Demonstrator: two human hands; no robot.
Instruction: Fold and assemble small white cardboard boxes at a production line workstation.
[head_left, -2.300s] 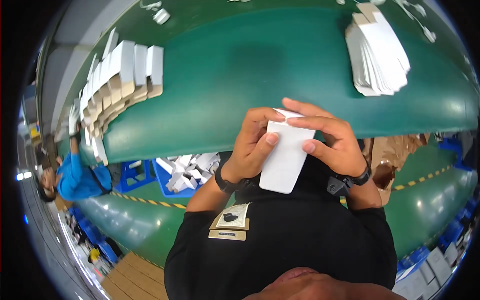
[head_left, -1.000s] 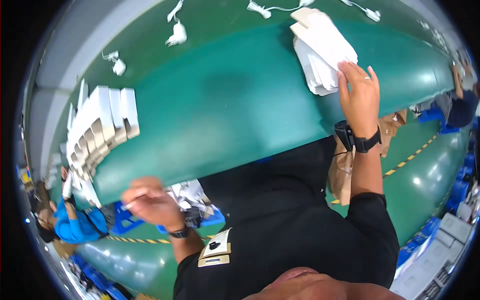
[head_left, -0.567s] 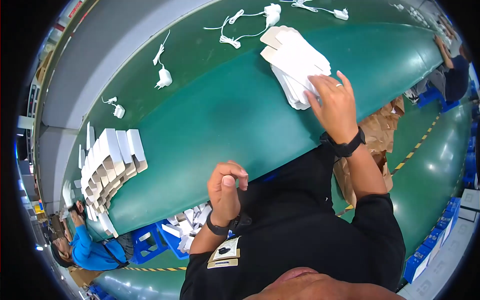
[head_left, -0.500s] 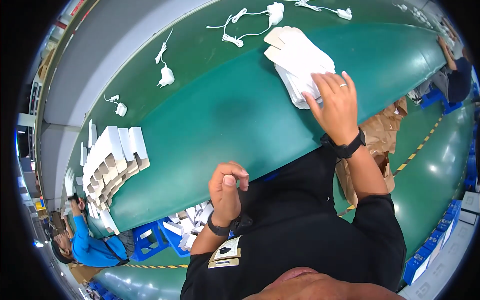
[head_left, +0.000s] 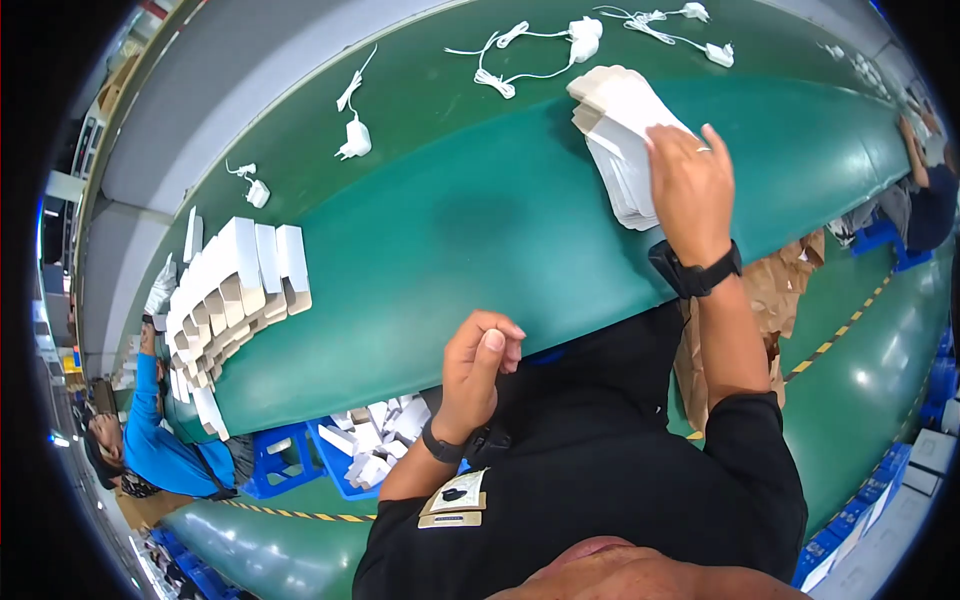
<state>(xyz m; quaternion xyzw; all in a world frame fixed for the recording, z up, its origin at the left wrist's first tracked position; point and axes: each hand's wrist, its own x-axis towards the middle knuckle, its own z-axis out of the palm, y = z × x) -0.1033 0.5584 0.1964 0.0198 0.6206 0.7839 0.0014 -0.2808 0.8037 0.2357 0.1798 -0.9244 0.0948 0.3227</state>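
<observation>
A stack of flat, folded white cartons (head_left: 617,175) lies on the green work surface, with beige inner flaps showing at its far end. My right hand (head_left: 690,190) bends over the right edge of the stack, closed on the top flat carton (head_left: 632,108); its thumb is hidden. One finger wears a ring and sticks up. My left hand (head_left: 478,365) hovers at the near edge of the surface, fingers curled in and thumb against them, with nothing visible in it. Open-ended white cartons (head_left: 240,270) stand in a cluster at the far left.
White plug adapters with cables (head_left: 356,138) lie along the far belt. Under the table's left side, a blue crate (head_left: 345,480) holds white cartons. Brown paper (head_left: 775,300) lies at the right. A person in blue (head_left: 170,440) works at the left; another (head_left: 925,200) sits far right.
My right hand has turned and drawn its fingers together at the carton stack's right edge; its thumb no longer shows. My left hand stays curled. The view has shifted slightly.
</observation>
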